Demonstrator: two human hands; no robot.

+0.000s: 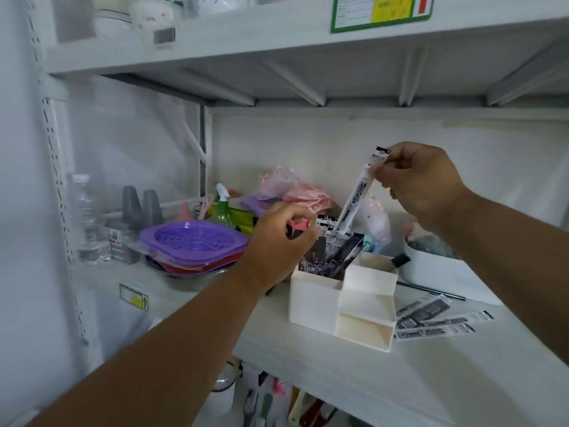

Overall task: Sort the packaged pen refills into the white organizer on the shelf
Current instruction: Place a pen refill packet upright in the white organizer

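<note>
Head view: right hand (421, 180) pinches the top of one packaged refill (358, 192) between thumb and fingertips, holding it steeply tilted, its lower end just at the mouth of the tall back compartment of the white organizer (345, 300). That compartment already holds a cluster of packaged refills (335, 251) standing on end. The left hand (277, 241) is curled at the left side of this cluster, fingers closed on the tops of the standing packs, with something pink showing between the fingers; what the pink item is cannot be told.

The organizer stands on the shelf (338, 374) towards its front edge, roughly mid-width, its lower stepped compartments facing the front. Loose refills (437, 318) lie flat on the shelf just beside the organizer's right wall, so the sorting looks only partly done.

To do the step well, the left hand would best hold the standing packs aside so a gap opens, while the right lowers the pack's bottom end into that gap and straightens it towards upright. The packs are thin and flexible; pushing from the top against a snag would likely buckle one, so a gentle slide suits better. Letting go only once the lower end is seated should keep it from tipping over the rim.
</note>
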